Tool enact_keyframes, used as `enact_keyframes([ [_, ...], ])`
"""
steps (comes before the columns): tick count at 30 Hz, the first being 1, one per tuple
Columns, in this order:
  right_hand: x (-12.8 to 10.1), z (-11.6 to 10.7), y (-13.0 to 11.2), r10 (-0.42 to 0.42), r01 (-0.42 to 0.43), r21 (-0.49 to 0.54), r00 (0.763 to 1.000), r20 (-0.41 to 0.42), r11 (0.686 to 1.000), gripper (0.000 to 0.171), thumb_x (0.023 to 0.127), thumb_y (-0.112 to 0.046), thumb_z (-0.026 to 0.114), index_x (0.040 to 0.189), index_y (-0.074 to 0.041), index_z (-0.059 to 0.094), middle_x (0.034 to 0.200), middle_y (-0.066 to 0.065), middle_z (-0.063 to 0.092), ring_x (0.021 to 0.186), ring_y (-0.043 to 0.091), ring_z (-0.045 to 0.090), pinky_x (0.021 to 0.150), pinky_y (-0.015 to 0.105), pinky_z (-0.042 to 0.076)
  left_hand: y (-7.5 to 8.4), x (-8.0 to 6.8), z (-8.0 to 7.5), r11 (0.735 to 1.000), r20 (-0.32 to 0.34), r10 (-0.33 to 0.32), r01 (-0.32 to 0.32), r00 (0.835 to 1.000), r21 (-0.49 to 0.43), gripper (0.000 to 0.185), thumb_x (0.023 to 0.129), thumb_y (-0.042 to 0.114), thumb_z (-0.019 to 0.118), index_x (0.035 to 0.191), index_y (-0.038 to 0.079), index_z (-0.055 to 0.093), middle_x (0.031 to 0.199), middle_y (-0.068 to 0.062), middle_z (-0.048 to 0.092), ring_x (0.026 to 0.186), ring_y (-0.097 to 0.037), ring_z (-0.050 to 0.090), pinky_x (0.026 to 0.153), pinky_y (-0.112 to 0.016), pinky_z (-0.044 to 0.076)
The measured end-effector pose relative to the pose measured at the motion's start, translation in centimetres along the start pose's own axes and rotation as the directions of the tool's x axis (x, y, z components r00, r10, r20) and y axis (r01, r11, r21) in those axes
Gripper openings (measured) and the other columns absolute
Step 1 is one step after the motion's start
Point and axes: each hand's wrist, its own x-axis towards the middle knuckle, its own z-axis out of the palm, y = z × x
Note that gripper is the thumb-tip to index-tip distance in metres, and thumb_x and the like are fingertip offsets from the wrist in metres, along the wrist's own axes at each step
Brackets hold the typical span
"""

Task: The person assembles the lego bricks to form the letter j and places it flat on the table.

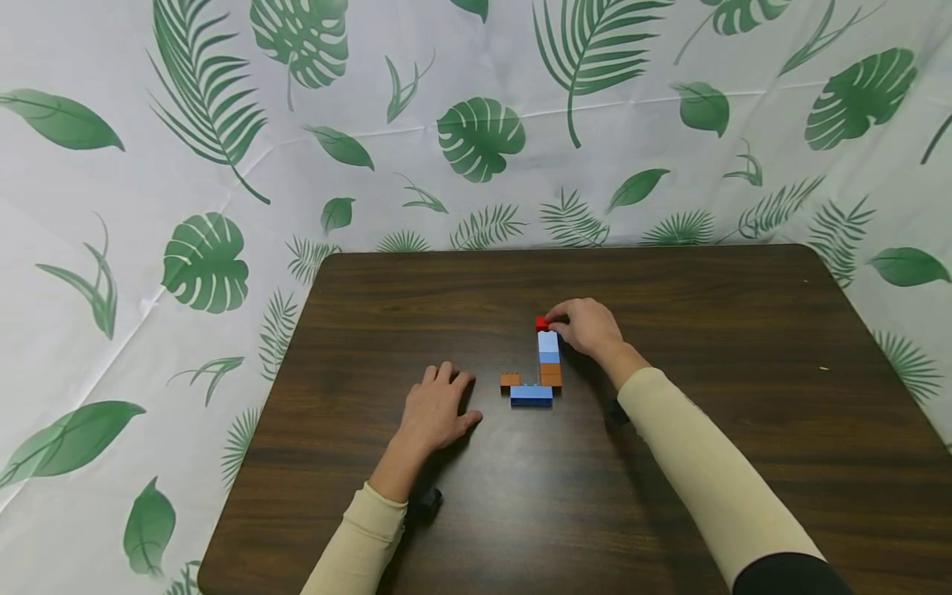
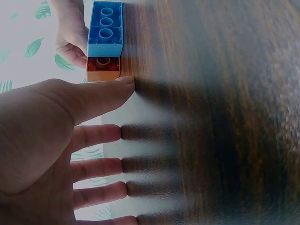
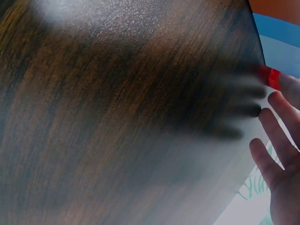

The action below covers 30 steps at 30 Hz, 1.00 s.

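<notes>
My right hand (image 1: pixel 590 328) pinches a small red toy brick (image 1: pixel 541 323) between thumb and fingertips; in the right wrist view the red brick (image 3: pixel 273 78) is partly covered and its other fingers are spread. Just this side of it are a light blue brick (image 1: pixel 548 341), a blue brick (image 1: pixel 549 358) and orange bricks (image 1: pixel 550 377) in a line. A longer blue brick (image 1: pixel 531 397) lies at the front, its hollow underside showing in the left wrist view, with another orange brick (image 1: pixel 509 380) at its left. My left hand (image 1: pixel 436 408) rests on the tabletop, fingers spread, holding nothing.
The dark wood-grain table (image 1: pixel 714 330) has rounded corners and backs onto a white leaf-print cloth (image 1: pixel 402 165). A small pale mark (image 1: pixel 823 368) lies on the table at the right. Black wrist devices (image 1: pixel 427 504) sit under the sleeves.
</notes>
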Motion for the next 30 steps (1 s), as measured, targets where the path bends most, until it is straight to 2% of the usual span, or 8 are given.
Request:
enact_keyframes([
  [5, -0.08, 0.06, 0.1, -0.009, 0.009, -0.002, 1.0, 0.001, 1.0, 0.022, 0.096, -0.023, 0.066, 0.116, -0.017, 0.074, 0.122, 0.011, 0.066, 0.107, 0.03, 0.059, 0.091, 0.051, 0.046, -0.02, -0.08, -0.03, 1.0, -0.013, 0.007, -0.007, 1.0, -0.007, 0.06, 0.083, 0.049, 0.074, 0.132, 0.019, 0.061, 0.12, -0.009, 0.053, 0.112, -0.031, 0.049, 0.077, -0.048, 0.049],
  [16, -0.04, 0.09, -0.15, 0.009, -0.01, -0.016, 1.0, -0.016, 1.0, 0.022, 0.095, -0.023, 0.066, 0.115, -0.017, 0.075, 0.122, 0.011, 0.066, 0.107, 0.031, 0.059, 0.092, 0.051, 0.046, -0.01, -0.11, -0.03, 1.0, 0.002, -0.003, 0.003, 1.0, -0.002, 0.06, 0.084, 0.051, 0.073, 0.134, 0.02, 0.06, 0.121, -0.009, 0.052, 0.112, -0.03, 0.048, 0.079, -0.048, 0.049],
  [24, 0.07, 0.02, 0.08, 0.022, -0.022, 0.015, 1.0, -0.001, 1.0, 0.026, 0.095, -0.026, 0.066, 0.119, -0.018, 0.073, 0.125, 0.01, 0.065, 0.108, 0.03, 0.058, 0.09, 0.051, 0.047, -0.13, -0.07, 0.03, 1.0, -0.003, 0.003, -0.003, 1.0, 0.002, 0.06, 0.084, 0.051, 0.073, 0.134, 0.02, 0.06, 0.121, -0.008, 0.053, 0.112, -0.03, 0.048, 0.079, -0.048, 0.049],
  [30, -0.11, -0.47, 0.78, 0.006, -0.005, 0.057, 1.0, -0.018, 0.998, 0.033, 0.096, -0.035, 0.064, 0.122, -0.016, 0.071, 0.122, 0.008, 0.066, 0.112, 0.03, 0.057, 0.093, 0.052, 0.045, -0.23, -0.06, 0.0, 1.0, 0.001, 0.004, -0.004, 1.0, -0.002, 0.06, 0.084, 0.051, 0.073, 0.134, 0.02, 0.06, 0.122, -0.008, 0.053, 0.113, -0.03, 0.048, 0.08, -0.049, 0.048],
])
